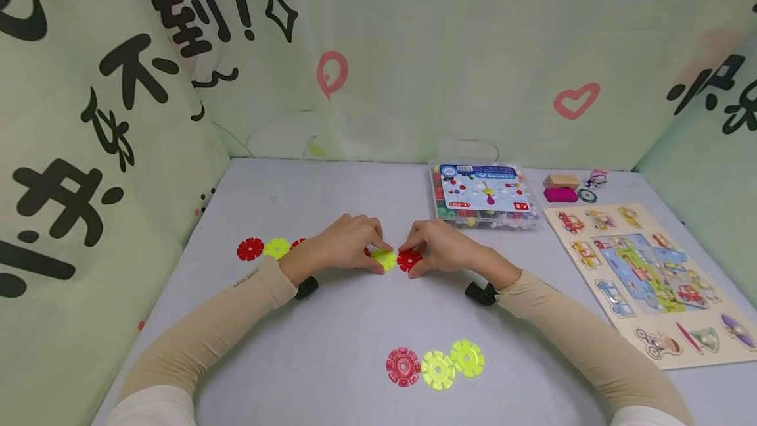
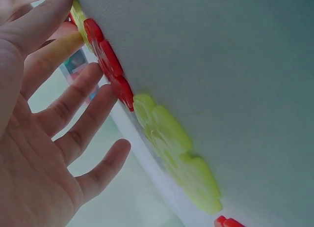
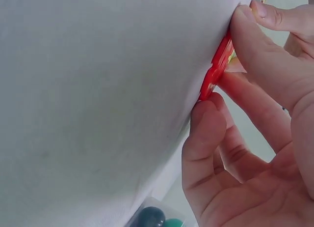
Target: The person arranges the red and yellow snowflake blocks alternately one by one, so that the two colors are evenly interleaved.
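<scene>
My left hand (image 1: pixel 345 242) pinches a yellow-green flower-shaped plastic disc (image 1: pixel 387 260) between thumb and forefinger. Close beside it, a red disc (image 1: pixel 408 260) of the same kind is gripped by the thumb and fingers of my right hand (image 1: pixel 442 246). In the right wrist view the red disc (image 3: pixel 216 67) lies at the table surface. These discs continue a row to the left: a red one (image 1: pixel 250 248), a yellow-green one (image 1: pixel 276 248) and others partly behind my left hand. The left wrist view shows a red disc (image 2: pixel 109 62) and a yellow-green disc (image 2: pixel 176 153) along that row.
Nearer me lie a loose red disc (image 1: pixel 403 367) and two yellow-green discs (image 1: pixel 438 371). A clear box of coloured beads (image 1: pixel 485 196) stands at the back. To the right are a wooden picture puzzle board (image 1: pixel 582 301), a wooden block (image 1: pixel 561 181) and a magenta block (image 1: pixel 560 195).
</scene>
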Motion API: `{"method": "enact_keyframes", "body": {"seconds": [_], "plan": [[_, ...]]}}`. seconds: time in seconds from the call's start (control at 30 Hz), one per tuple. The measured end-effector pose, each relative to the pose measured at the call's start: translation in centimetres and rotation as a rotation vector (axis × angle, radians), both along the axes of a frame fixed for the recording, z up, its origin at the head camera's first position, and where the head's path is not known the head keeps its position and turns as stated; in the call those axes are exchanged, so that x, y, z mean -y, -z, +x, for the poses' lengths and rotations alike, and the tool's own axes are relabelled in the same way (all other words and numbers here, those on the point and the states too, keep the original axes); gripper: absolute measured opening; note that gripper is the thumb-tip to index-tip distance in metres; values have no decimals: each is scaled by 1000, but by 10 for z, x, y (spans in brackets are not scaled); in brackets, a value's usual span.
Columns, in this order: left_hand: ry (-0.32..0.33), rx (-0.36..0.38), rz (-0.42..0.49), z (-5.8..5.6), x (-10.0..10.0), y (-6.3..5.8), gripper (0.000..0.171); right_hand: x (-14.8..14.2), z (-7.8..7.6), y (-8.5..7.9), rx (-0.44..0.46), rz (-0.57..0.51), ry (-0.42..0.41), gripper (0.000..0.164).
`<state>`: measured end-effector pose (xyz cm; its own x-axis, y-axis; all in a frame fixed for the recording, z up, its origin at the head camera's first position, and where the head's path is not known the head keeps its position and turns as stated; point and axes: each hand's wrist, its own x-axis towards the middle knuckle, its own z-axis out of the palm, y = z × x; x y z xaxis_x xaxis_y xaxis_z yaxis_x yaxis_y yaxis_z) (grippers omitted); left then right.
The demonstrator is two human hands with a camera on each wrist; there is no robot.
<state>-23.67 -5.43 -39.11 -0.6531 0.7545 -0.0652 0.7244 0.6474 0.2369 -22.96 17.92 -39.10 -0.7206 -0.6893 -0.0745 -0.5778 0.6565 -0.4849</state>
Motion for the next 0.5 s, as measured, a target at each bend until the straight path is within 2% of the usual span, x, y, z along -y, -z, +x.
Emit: {"method": "enact_keyframes", "body": {"seconds": [0.3, 0.4, 0.5], "plan": [[-5, 10, -1, -1, -2, 0, 48, -4, 6, -1, 9, -1, 19, 51], [0, 10, 2, -1, -1, -1, 47, -9, 17, -4, 11, -9, 34, 53], [2, 12, 3, -1, 0, -1, 48, -15, 38, -7, 19, -22, 37, 51]]}}
